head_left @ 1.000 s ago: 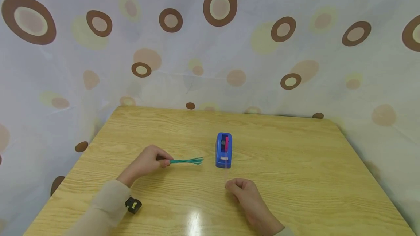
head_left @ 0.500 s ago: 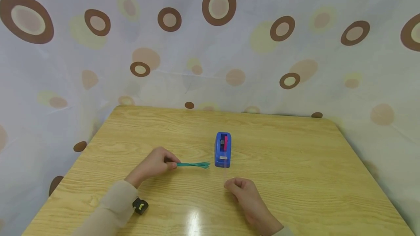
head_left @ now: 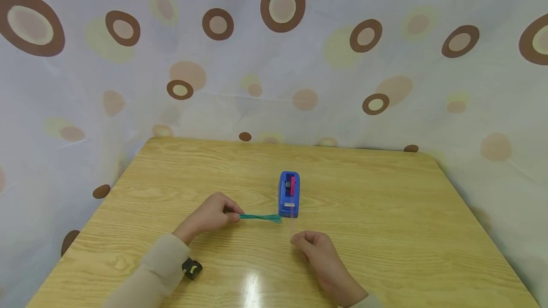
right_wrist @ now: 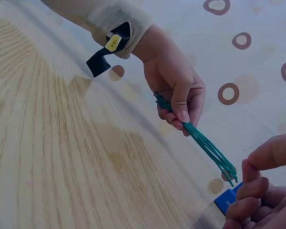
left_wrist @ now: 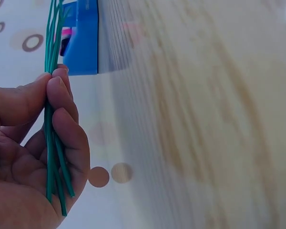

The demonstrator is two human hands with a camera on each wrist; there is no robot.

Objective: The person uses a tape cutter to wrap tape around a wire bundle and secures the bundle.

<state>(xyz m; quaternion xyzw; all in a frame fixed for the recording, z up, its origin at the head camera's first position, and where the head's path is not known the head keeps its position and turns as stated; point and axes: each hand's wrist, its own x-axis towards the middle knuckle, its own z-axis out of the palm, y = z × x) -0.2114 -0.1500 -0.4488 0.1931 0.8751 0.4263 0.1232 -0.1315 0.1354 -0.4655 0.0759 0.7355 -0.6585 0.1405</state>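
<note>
My left hand (head_left: 214,215) pinches a bundle of thin green strands (head_left: 259,217) between thumb and fingers; in the left wrist view the strands (left_wrist: 49,119) run along the palm. Their splayed ends reach the front edge of a blue tape dispenser (head_left: 288,196), beside the tape. A strip of clear tape (head_left: 292,225) comes down from the dispenser. Its end is pinched by my right hand (head_left: 318,251), in front of the dispenser. In the right wrist view the strands (right_wrist: 210,148) end close to the right fingers. Whether strands and tape touch, I cannot tell.
A wood-grain table (head_left: 385,232) lies under both hands. Behind it hangs a pale sheet (head_left: 239,61) with brown rings and dots. A small black device (head_left: 192,268) is at the left cuff. The dispenser holds a pink core (head_left: 293,185).
The left hand has moved right with the green strands, bringing their ends up to the dispenser and tape. The right hand keeps its pinch on the tape, nearly still. The view has shifted slightly.
</note>
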